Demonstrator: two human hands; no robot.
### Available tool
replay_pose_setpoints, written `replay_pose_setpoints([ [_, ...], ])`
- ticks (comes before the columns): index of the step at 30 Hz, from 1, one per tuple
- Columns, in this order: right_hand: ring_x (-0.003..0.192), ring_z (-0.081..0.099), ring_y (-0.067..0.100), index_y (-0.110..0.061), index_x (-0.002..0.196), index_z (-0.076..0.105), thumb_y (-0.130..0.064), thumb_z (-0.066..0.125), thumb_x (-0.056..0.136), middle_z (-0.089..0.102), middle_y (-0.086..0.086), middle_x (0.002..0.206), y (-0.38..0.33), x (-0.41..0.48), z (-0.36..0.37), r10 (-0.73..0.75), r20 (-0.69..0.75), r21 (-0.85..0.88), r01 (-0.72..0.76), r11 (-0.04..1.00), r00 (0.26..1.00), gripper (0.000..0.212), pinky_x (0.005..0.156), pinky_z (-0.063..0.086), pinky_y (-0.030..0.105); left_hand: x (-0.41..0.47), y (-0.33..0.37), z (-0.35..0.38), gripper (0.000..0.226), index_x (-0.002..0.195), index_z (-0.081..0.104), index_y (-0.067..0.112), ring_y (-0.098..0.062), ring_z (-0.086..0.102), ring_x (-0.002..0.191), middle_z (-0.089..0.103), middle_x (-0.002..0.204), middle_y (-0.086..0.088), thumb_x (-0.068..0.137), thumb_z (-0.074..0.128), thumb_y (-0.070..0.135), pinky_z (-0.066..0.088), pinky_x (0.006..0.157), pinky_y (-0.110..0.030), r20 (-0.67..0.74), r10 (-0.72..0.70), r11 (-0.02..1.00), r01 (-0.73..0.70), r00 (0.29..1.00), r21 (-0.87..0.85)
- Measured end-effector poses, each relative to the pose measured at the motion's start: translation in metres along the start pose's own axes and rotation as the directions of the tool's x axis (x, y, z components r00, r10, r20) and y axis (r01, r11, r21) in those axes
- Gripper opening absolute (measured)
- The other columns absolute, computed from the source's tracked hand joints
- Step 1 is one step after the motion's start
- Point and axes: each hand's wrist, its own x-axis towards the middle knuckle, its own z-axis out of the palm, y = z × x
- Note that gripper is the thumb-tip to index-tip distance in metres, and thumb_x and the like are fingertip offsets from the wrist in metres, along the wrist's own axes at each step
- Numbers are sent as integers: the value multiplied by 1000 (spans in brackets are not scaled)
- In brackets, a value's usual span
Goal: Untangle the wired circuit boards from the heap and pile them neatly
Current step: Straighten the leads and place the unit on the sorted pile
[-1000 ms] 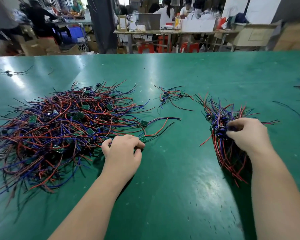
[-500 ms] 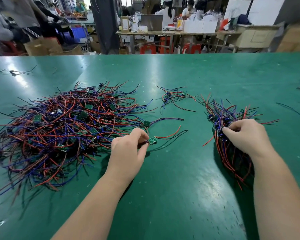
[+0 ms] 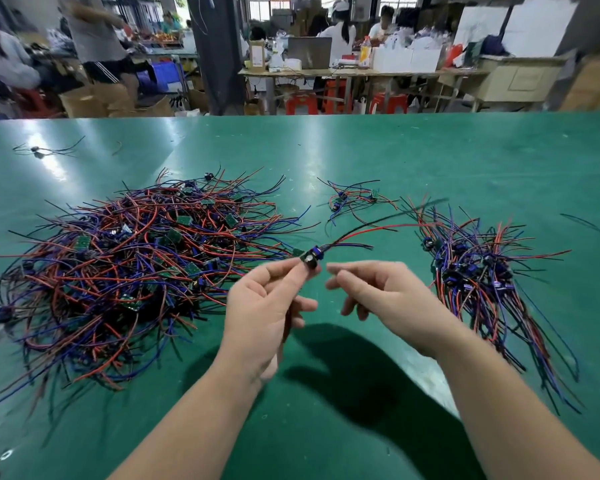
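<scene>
Mid-frame, the left hand (image 3: pixel 257 317) is pinching a small dark wired circuit board (image 3: pixel 311 260) beside the empty, half-open right hand (image 3: pixel 385 299), its trailing leads (image 3: pixel 378 229) possibly snagging the right-side wire bundle (image 3: pixel 482 271).

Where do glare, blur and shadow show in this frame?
Head view: glare streaks the table at far left; the wires trailing from the circuit board pinched by the left hand are motion-blurred; the forearms cast a dark shadow at bottom centre.

The heap (image 3: pixel 125 271) runs off the left edge, and wires from the held board (image 3: pixel 311 259) blur at their tips.
</scene>
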Motion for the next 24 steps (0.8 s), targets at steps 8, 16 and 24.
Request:
replay_pose_setpoints([
  [8,49,49,11,-10,69,74,-29,71,64,62,3,58,-1,5,6,64,-172,454,21,891,983,21,49,40,19,-12,12,1,20,83,73,16,0,63,50,75,88,5,67,71,28,45,37,-12,410,-533,808,589,741,-15],
  [16,42,46,10,-13,49,59,-21,74,65,56,4,52,4,4,-2,282,75,319,-291,902,956,23,40,35,16,-10,1,3,43,69,75,13,-15,67,58,73,80,-12,62,72,56,52,49,-22,349,-556,830,485,754,275],
  [24,49,47,10,0,69,62,-29,73,63,54,5,56,17,6,-5,371,115,210,-388,897,921,32,48,38,17,-5,-14,0,12,74,75,9,-16,69,62,71,72,-10,78,73,20,53,52,-20,261,-423,900,369,868,233],
])
